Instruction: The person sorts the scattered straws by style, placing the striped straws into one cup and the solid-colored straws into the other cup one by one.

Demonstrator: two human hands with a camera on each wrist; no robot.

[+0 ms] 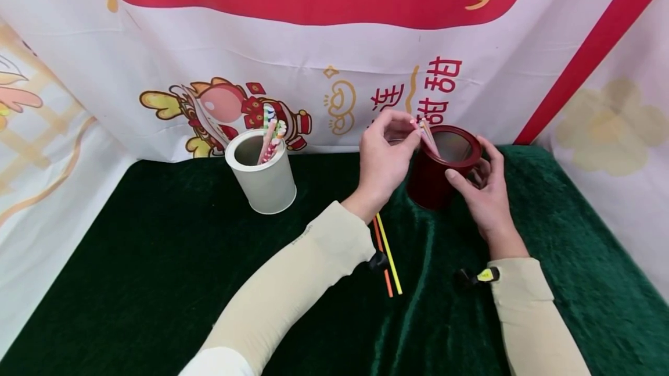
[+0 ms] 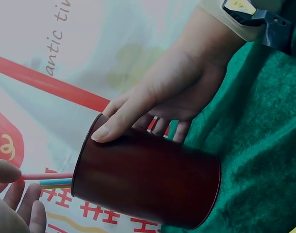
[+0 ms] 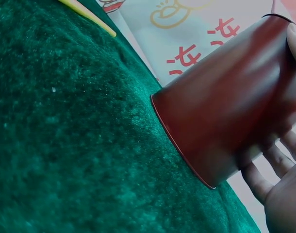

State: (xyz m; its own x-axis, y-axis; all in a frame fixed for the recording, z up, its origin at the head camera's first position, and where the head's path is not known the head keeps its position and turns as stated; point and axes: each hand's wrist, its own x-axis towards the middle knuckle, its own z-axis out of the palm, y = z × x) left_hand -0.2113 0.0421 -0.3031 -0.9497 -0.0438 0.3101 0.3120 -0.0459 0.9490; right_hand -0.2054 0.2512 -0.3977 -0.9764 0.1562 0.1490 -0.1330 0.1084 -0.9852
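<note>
In the head view my left hand [image 1: 385,158] is at the left rim of a dark red cylindrical pot [image 1: 431,183]. Its thumb and fingertips pinch the end of a pink straw-like stick [image 2: 47,176], whose other end goes inside the pot's mouth. Beside it, blue and green-orange sticks [image 2: 57,182] poke out of the same mouth. My right hand [image 1: 486,193] grips the pot from the right, thumb near the rim and fingers round the far side. The pot stands upright on green cloth; its lower inside is hidden.
Left of the pot stands a white cylindrical holder [image 1: 265,187] with several patterned sticks [image 1: 272,138]. An orange stick [image 1: 388,283] and a yellow stick [image 1: 391,257] lie on the green cloth [image 1: 157,260], partly behind my left wrist. A printed white curtain [image 1: 292,45] hangs behind.
</note>
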